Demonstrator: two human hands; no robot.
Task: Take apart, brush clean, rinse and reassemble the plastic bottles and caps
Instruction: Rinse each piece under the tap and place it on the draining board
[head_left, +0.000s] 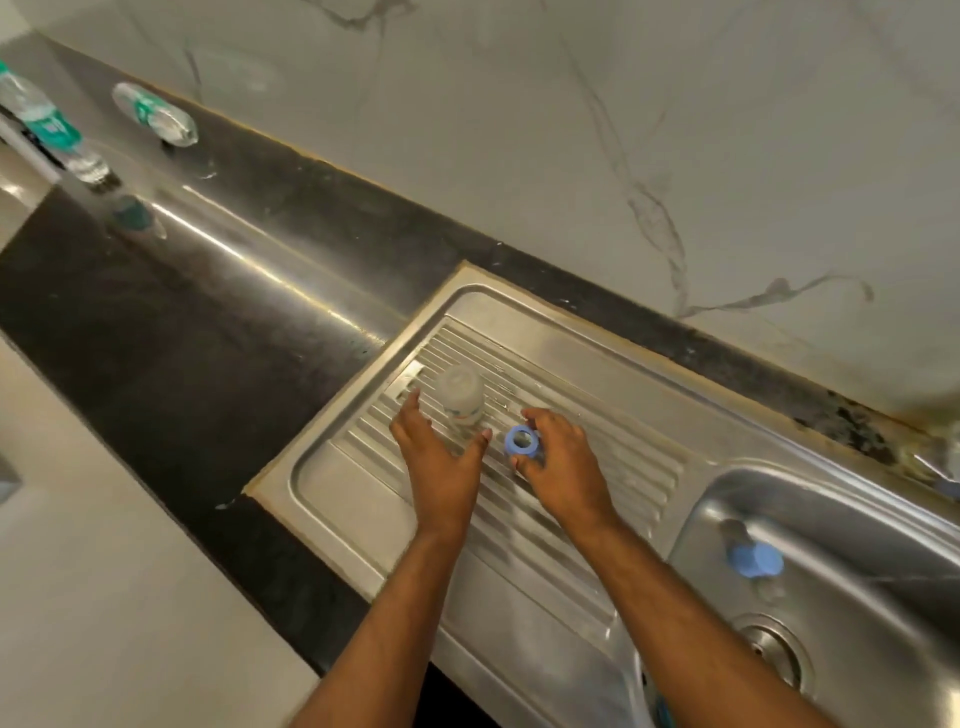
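Now the small clear bottle (460, 397) stands on the ribbed drain board (597, 457), prob. so water runs off. The left hand (439, 457) is beside it, fingers spread wide, holding nothing. The right hand (558, 460) pinches the blue cap (521, 440) w/ curled fingers, near the bottle, maybe to screw it on.
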